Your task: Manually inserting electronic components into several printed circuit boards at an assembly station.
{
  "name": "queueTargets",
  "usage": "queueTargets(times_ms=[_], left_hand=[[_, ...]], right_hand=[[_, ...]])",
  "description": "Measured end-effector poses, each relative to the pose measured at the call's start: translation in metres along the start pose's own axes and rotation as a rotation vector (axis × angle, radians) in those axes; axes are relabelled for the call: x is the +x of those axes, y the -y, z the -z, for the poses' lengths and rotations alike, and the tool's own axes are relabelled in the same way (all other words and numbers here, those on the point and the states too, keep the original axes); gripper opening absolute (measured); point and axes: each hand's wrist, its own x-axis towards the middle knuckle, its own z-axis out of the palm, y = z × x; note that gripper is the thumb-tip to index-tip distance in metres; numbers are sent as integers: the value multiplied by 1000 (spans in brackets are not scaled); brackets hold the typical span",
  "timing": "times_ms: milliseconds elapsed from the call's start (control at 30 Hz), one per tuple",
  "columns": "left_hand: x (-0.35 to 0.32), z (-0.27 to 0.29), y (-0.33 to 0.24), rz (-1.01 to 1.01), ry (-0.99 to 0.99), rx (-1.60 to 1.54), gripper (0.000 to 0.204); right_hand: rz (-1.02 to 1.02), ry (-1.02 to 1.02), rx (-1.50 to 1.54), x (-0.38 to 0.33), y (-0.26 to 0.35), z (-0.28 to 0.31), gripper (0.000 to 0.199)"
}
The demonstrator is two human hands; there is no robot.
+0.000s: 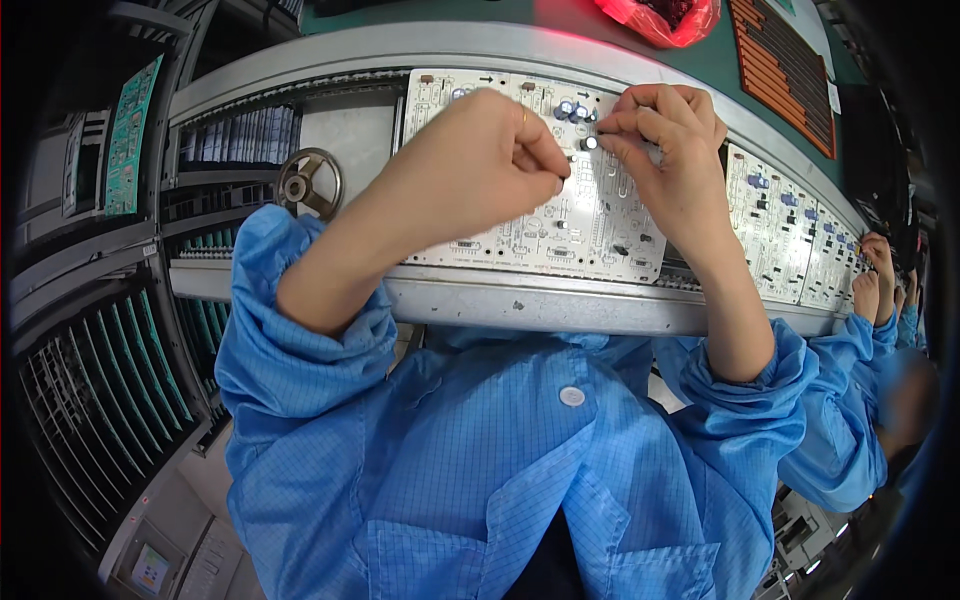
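A white circuit board [510,250] lies in front of me, with small components standing on it. My left hand [490,150] reaches over its middle, thumb and forefinger pinched low at the surface; a tiny dark bit shows at the fingertips, too small to name. Farther right, my right hand [675,145] is bent in a pinch just beside a small dark cylindrical capacitor [589,144]. What its fingertips hold, if anything, is hidden. Blue capacitors [570,112] stand on the board's far part, between the two hands. The left hand and wrist cover part of the board.
The board sits between metal conveyor rails [520,303]. More populated boards [770,230] follow on the right, where a co-worker's hands [872,275] work. A handwheel [308,184] is at left, near racks of green boards [130,140]. Beyond the rail lie a red bag [665,22] and brown strips [785,75].
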Motion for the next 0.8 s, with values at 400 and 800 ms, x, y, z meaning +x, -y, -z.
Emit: queueTargets(times_ms=[400,800], left_hand=[[-6,-5,-3,83,29,93,14],[-7,-6,1,172,67,15,13]], right_hand=[[-73,26,-59,2,11,1,15],[58,28,-96,5,6,6,16]])
